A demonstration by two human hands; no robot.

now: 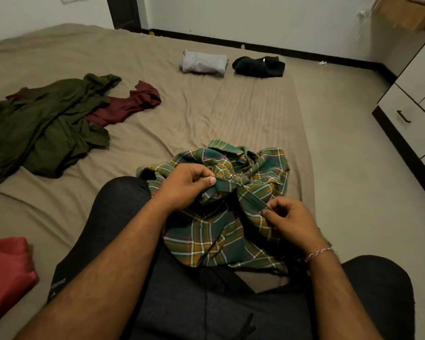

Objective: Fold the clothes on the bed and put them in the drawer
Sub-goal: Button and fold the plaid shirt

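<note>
The left hand (182,185) is pinching a bunched fold of the plaid shirt (221,217) between thumb and curled fingers, while the right hand (290,222) is pinching a narrow edge strip of the same shirt between thumb and fingertips. The strip is running taut between the two grips. A red-and-white thread bracelet (318,253) is circling the right wrist.

The plaid shirt is lying crumpled directly under and beyond both hands, partly on the person's lap and partly on the bed (206,114). Its woven cloth is showing a check of dark green, mustard and olive squares crossed by thin white and pinkish lines; the surface is heaped in loose, irregular folds, unfolded. The person's legs, in dark matte trousers (123,231), are flanking the shirt on either side.

The bed is wearing a taupe sheet rippled with shallow wrinkles. Far to the left of the left hand, an olive-green garment (44,128) is sprawling flat over a maroon garment (133,104), both limp and unfolded. Near the left forearm, a red piece of cloth (5,271) with a slight sheen is lying at the frame edge. Well beyond the hands, a folded grey garment (203,63) and a folded black garment (259,67) are sitting side by side as compact rectangles. To the far right of the right hand, a white drawer unit (412,114) with a dark handle is standing on the floor.
</note>
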